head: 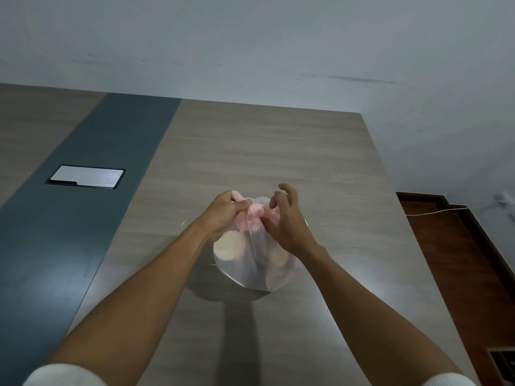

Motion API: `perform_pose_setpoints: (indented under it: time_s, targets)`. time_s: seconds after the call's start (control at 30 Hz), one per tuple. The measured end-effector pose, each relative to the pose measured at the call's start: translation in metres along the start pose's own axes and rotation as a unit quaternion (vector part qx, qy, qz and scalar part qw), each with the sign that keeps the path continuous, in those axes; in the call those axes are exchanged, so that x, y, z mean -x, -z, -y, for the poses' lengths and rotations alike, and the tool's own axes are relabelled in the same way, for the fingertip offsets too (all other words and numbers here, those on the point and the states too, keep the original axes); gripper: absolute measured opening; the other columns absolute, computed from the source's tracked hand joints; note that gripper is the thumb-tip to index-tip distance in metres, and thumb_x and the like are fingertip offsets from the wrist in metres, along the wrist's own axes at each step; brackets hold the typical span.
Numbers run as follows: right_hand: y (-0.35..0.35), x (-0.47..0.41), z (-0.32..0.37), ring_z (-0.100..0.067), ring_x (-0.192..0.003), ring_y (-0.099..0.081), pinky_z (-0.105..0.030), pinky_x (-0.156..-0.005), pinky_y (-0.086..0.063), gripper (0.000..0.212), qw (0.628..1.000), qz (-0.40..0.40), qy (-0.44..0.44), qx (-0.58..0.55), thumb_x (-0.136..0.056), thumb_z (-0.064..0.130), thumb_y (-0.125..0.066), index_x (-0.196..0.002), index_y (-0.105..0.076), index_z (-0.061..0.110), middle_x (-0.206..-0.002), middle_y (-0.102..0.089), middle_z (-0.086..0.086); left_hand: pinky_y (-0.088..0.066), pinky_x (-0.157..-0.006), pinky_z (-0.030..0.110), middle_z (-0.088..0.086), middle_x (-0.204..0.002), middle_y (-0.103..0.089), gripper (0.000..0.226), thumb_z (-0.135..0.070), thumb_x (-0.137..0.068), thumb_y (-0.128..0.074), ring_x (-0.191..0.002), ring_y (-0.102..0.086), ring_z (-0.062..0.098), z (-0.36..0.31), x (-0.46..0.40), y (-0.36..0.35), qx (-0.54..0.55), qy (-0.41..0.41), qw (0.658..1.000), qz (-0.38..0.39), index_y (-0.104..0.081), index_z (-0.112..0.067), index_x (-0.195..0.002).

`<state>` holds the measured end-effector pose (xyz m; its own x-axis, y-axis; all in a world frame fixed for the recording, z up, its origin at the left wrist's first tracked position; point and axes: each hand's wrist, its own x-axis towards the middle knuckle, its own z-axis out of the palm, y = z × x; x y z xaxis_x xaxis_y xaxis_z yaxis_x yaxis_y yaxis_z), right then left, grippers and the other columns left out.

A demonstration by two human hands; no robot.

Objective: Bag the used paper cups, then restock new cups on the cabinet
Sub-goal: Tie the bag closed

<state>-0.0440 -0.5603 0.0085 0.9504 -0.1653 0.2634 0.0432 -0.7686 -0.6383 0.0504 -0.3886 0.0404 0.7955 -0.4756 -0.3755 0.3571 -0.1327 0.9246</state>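
Two hands at pink bag neck: left hand fingers clenched on it, right hand fingers pinching knot.

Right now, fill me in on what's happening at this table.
A person is tying shut a thin, translucent pink plastic bag that sits on the wood-grain tabletop. The left hand and the right hand each pinch one side of the gathered pink neck, pulling a knot. Round paper cups show through the plastic, so the used cups are already inside. No new cups are in view.
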Motion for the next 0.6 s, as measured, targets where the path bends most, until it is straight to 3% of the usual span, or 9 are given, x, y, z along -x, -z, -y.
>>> perform_pose_setpoints:
  time_s: [0.03,0.13,0.27,0.43,0.5,0.6]
  targets:
    - [0.001,0.004,0.0,-0.023,-0.127,-0.049,-0.032,-0.096,-0.05,0.033,1.0,-0.013,0.015,0.001,-0.09,0.026,-0.073,-0.108,-0.05,0.011,-0.152,-0.031,-0.011,-0.057,-0.069,0.044,0.01,-0.079,-0.067,0.024,-0.006,-0.101,-0.061,-0.074,-0.065,0.025,0.001,0.001,0.001,0.017,0.004,1.0,-0.004,-0.052,-0.012,-0.079]
    - [0.004,0.013,0.008,-0.02,-0.134,-0.044,-0.045,-0.106,-0.043,0.026,0.999,-0.038,0.03,-0.01,-0.089,0.038,-0.062,-0.102,-0.056,0.016,-0.15,-0.039,-0.005,-0.058,-0.065,0.041,0.014,-0.085,-0.068,0.015,-0.005,-0.103,-0.057,-0.073,-0.068,0.024,0.0,0.004,0.001,0.053,0.016,0.998,-0.012,-0.055,-0.008,-0.088]
    - [0.001,0.007,0.021,-0.019,-0.136,-0.044,-0.044,-0.113,-0.034,0.057,0.994,0.028,-0.087,-0.051,-0.085,0.07,-0.06,-0.106,-0.072,0.018,-0.151,-0.044,0.0,-0.06,-0.065,0.036,0.013,-0.091,-0.074,0.006,-0.009,-0.104,-0.057,-0.077,-0.074,0.022,0.0,0.009,-0.005,0.061,0.014,0.998,-0.007,-0.059,-0.004,-0.102]
    - [0.008,-0.003,0.017,-0.018,-0.109,-0.057,-0.043,-0.096,-0.05,0.031,0.989,-0.021,-0.091,-0.113,-0.099,0.037,-0.062,-0.082,-0.069,0.012,-0.119,-0.054,0.001,-0.058,-0.074,0.037,0.011,-0.087,-0.075,0.01,-0.014,-0.096,-0.07,-0.082,-0.073,0.025,0.001,0.009,-0.001,0.017,-0.014,0.999,-0.041,-0.066,-0.008,-0.089]
    - [0.018,-0.005,0.016,-0.022,-0.096,-0.06,-0.036,-0.086,-0.051,0.033,0.993,0.008,-0.086,-0.082,-0.099,0.027,-0.063,-0.078,-0.067,0.003,-0.107,-0.058,-0.006,-0.057,-0.071,0.035,0.009,-0.081,-0.076,0.014,-0.016,-0.094,-0.074,-0.077,-0.072,0.023,0.004,0.01,0.002,0.019,-0.006,0.998,-0.058,-0.069,-0.008,-0.084]
    - [0.032,-0.011,0.019,-0.023,-0.065,-0.053,-0.04,-0.063,-0.045,0.038,0.993,0.078,-0.088,-0.017,-0.095,0.024,-0.065,-0.07,-0.056,-0.003,-0.075,-0.06,-0.016,-0.053,-0.068,0.036,0.008,-0.076,-0.072,0.026,-0.028,-0.087,-0.08,-0.072,-0.065,0.022,0.013,0.005,0.003,-0.038,-0.001,0.992,-0.117,-0.069,-0.008,-0.076]
